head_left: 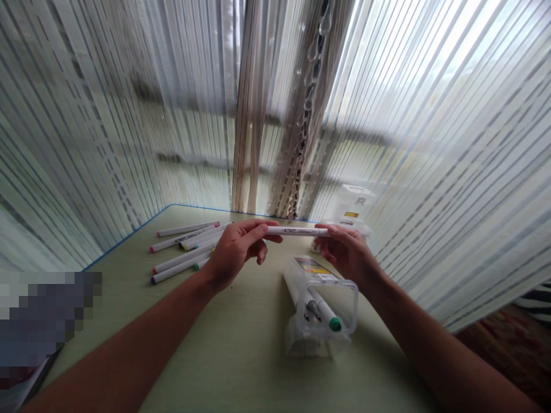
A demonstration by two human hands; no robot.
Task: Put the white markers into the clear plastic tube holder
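A white marker [297,231] with dark print lies level between my two hands, above the table. My left hand [241,246] pinches its left end between thumb and fingers. At the other end, the fingertips of my right hand [346,249] close on it. Both tips of the marker are covered by my fingers. Below it, a clear plastic case [290,281] rests on its side with its open mouth toward me. Inside are a few markers, one with a green end [334,324]. Left of my left hand lie several loose white markers [181,265] with coloured ends.
A second clear plastic container [357,201] stands at the back right, partly behind my right hand. The pale green table [206,355] has a blue edge along the back and left. String curtains [193,126] hang behind it. A pixelated patch hides the left side.
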